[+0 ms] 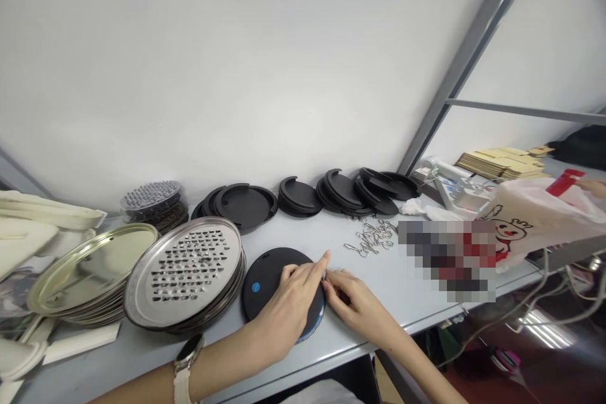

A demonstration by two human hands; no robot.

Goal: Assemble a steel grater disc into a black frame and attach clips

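Note:
A black round disc (265, 265) with a small blue dot lies on the grey table, a blue line showing along its lower right edge. Across its top rests my left hand (296, 297), bearing on the disc, one finger stretched past the right edge and other fingers partly hidden. At that same edge my right hand (353, 303) has thumb and fingers closed together. Whatever they pinch is too small and covered to name. Beyond the hands lies a loose pile of small metal clips (374, 237). Several black round trays with raised rims (246, 205) stand behind the disc.
To the left are a stack of perforated metal grater discs (189, 265), a stack of gold-coloured round plates (95, 271) and spiked discs (151, 196). At right a printed plastic bag (540, 214) sits by the table edge, with cables (502, 322) hanging below.

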